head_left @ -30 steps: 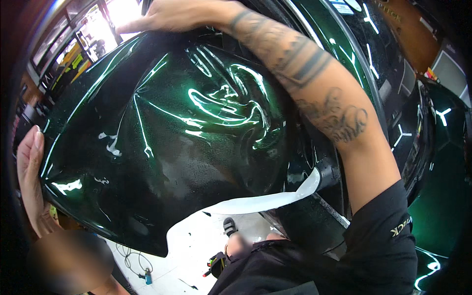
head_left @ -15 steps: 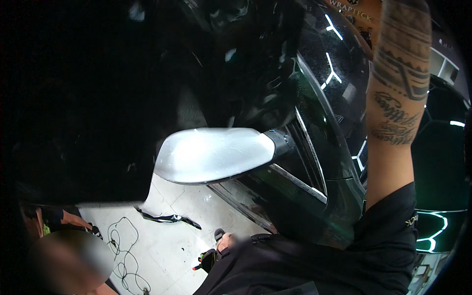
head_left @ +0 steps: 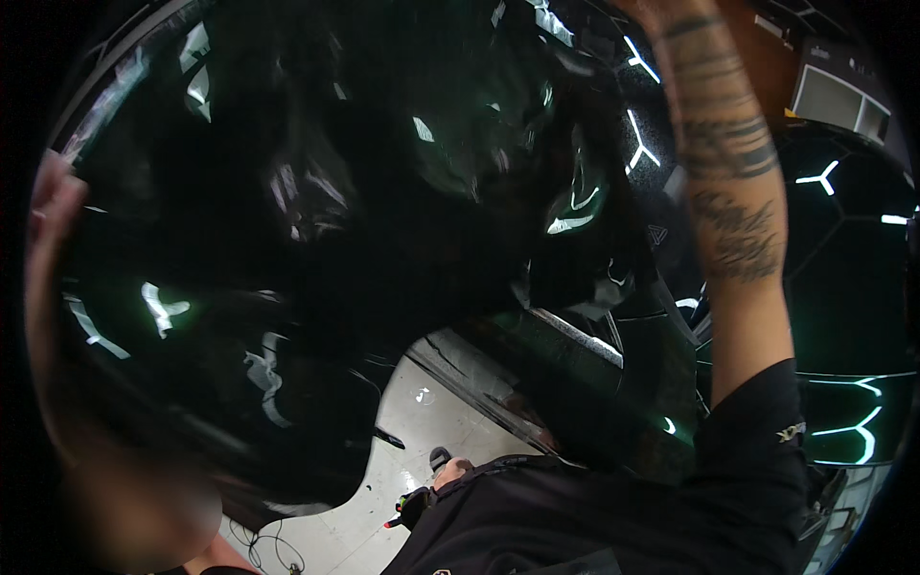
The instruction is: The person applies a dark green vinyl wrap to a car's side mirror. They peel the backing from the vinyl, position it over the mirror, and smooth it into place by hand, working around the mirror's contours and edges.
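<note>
A large glossy dark green sheet [head_left: 316,249], wrinkled and reflective, fills much of the left and middle view. My left hand [head_left: 57,196] grips its left edge, with blurred fingers curled there. My tattooed right forearm reaches up along the sheet's right side; my right hand [head_left: 644,13] is cropped at the top edge, its fingers not clearly visible. Behind the sheet, part of a dark car side [head_left: 613,383] with window trim [head_left: 565,331] shows.
Glossy dark bodywork [head_left: 839,287] stands at the right, with a grey boxy object [head_left: 839,105] behind. Below lie a pale tiled floor [head_left: 340,532], looped cables [head_left: 278,551] and a dark strip [head_left: 388,438]. My feet and dark clothing show at the bottom.
The sheet has shifted over the pale mirror housing seen half a second ago, hiding it. My right arm swung rightward from its position a second ago, then moved slightly left.
</note>
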`<act>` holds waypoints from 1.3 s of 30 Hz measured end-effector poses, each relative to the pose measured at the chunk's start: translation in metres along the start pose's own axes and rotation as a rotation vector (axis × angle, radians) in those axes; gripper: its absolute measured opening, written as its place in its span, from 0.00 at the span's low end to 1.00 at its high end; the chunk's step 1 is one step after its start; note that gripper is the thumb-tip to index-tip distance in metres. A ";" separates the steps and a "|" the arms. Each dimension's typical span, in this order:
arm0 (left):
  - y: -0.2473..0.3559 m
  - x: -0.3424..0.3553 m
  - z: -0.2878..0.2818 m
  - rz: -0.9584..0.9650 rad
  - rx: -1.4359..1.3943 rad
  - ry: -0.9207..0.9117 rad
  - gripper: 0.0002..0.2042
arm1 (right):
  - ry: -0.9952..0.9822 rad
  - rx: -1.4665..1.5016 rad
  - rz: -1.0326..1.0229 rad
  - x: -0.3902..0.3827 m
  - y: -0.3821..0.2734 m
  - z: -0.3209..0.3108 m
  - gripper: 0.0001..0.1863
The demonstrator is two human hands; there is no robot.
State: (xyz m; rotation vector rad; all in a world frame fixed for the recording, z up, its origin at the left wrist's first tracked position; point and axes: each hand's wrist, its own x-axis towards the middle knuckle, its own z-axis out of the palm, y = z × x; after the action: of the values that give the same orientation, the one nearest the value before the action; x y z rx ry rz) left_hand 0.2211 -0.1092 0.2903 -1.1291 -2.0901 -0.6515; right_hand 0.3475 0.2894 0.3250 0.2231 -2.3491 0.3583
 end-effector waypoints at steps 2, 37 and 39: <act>-0.022 -0.028 0.036 -0.209 -0.176 -0.118 0.10 | -0.049 0.315 0.082 0.003 0.049 0.074 0.21; -0.053 -0.025 0.259 0.383 -0.213 0.158 0.13 | 0.362 0.180 -0.019 -0.141 -0.018 0.232 0.19; -0.061 -0.016 0.261 0.347 -0.267 0.197 0.06 | 0.540 0.180 0.046 -0.131 0.001 0.234 0.21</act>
State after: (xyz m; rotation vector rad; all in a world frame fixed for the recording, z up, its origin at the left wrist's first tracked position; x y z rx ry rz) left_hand 0.0926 0.0311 0.1003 -1.4689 -1.6226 -0.8480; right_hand 0.2882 0.2231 0.0719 0.1352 -1.7933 0.5747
